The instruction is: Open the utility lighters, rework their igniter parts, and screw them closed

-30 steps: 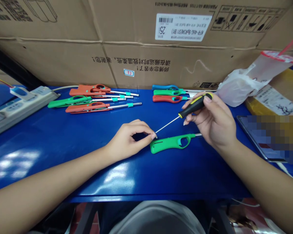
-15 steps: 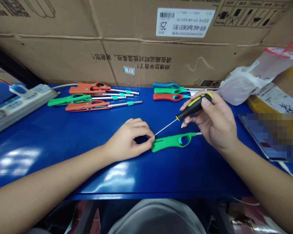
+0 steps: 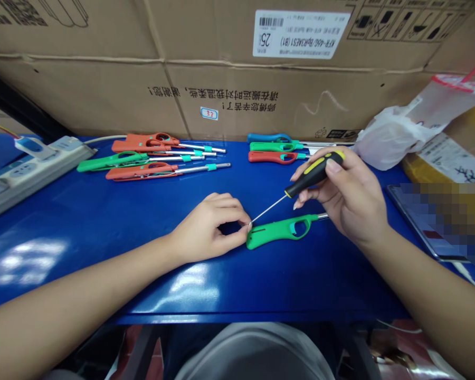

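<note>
My right hand grips the black and yellow handle of a screwdriver. Its thin shaft slants down and left to the fingertips of my left hand. There the left thumb and forefinger are pinched at the screwdriver's tip; whatever is between them is too small to make out. Just beside that pinch lies a green gas lighter, flat on the blue table. The lighter's metal tube points right and runs behind my right hand.
Several orange and green lighters lie at the back left, and blue, green and red ones at the back right. A cardboard box walls off the rear. A power strip sits left; a phone and a bagged cup stand right.
</note>
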